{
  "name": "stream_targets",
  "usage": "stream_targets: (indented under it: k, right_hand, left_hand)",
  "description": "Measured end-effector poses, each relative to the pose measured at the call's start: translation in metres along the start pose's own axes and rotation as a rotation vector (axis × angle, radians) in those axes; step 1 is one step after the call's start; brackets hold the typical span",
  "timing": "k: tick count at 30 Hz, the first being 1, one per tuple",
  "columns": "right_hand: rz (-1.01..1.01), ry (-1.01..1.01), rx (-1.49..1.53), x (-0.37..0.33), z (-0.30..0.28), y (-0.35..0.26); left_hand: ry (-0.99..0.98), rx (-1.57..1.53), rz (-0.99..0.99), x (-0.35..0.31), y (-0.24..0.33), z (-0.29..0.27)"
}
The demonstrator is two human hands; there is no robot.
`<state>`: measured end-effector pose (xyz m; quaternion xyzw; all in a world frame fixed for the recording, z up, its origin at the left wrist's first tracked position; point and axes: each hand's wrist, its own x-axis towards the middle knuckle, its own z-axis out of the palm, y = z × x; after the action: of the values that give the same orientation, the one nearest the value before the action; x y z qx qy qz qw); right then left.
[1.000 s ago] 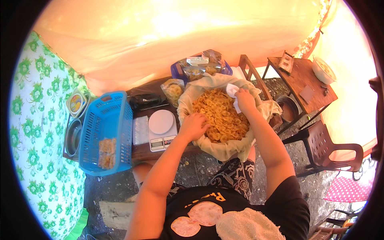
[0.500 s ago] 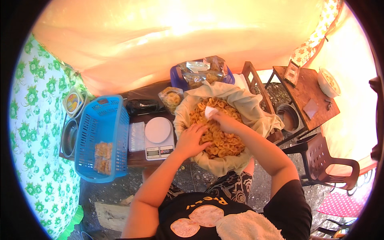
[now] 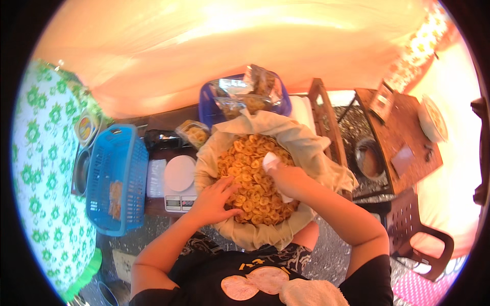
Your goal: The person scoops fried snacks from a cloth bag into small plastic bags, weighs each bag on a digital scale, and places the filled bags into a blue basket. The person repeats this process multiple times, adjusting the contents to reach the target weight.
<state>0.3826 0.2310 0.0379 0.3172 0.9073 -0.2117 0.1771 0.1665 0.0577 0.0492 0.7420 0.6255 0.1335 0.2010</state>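
A round container lined with a pale cloth [image 3: 316,148] is filled with sliced banana chips [image 3: 250,178]. My right hand [image 3: 287,179] is closed on a white object [image 3: 270,160] over the right part of the chips. White shows both above and below the fingers, but my hand hides most of it, so its kind is unclear. At the near left side of the container, my left hand [image 3: 214,203] rests with fingers spread against the chips and the cloth.
Left of the container stand a white digital scale [image 3: 180,173], clear plastic bags [image 3: 156,177] and a blue basket [image 3: 115,178] holding filled packs. Behind is a dark blue tub [image 3: 206,104] of bagged chips. A wooden table [image 3: 408,166] and brown chair [image 3: 408,219] are at right.
The whole view has shifted. Within the container, my left hand has drawn back toward the near left rim, while my right hand has moved right and nearer with the white object.
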Motion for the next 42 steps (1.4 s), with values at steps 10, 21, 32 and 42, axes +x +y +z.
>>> stream_targets:
  k: [10,21,32,42]
  right_hand:
    - [0.026,0.062,-0.176,0.020,-0.029,0.020]
    - [-0.014,0.890,0.429,-0.145,-0.031,-0.019]
    - [0.129,0.862,0.634,-0.149,-0.007,-0.107]
    - [-0.148,0.765,0.477,-0.093,-0.031,-0.166]
  left_hand:
    - [0.193,0.021,0.066,-0.008,0.004,0.001]
    - [0.941,0.078,-0.479,-0.009,-0.230,0.006]
    - [0.513,0.560,-0.343,0.034,-0.323,-0.008]
    - [0.607,0.586,-0.112,0.038,-0.332,-0.004]
